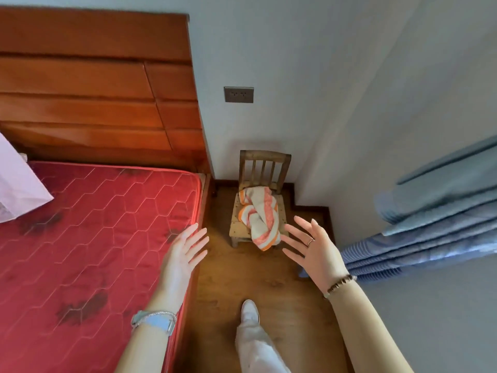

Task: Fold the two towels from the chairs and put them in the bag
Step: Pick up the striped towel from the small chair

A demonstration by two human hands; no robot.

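Observation:
A crumpled towel (pixel 259 214) with orange and white stripes lies on the seat of a small wooden chair (pixel 265 164) in the corner, one end hanging over the seat's front edge. My left hand (pixel 185 255) hovers with straight, spread fingers over the bed's edge, left of the chair. My right hand (pixel 312 247) is spread open just right of the towel's hanging end, apart from it. Neither hand holds anything. A pale pink bag (pixel 18 184) lies on the mattress at the far left, cut off by the frame. Only one chair and one towel are in view.
A bed with a red quilted mattress (pixel 94 238) and a wooden headboard (pixel 94 84) fills the left. Blue curtains (pixel 430 227) hang at the right. A strip of wooden floor (pixel 242 278) runs between the bed and the wall; my foot (pixel 248 309) stands on it.

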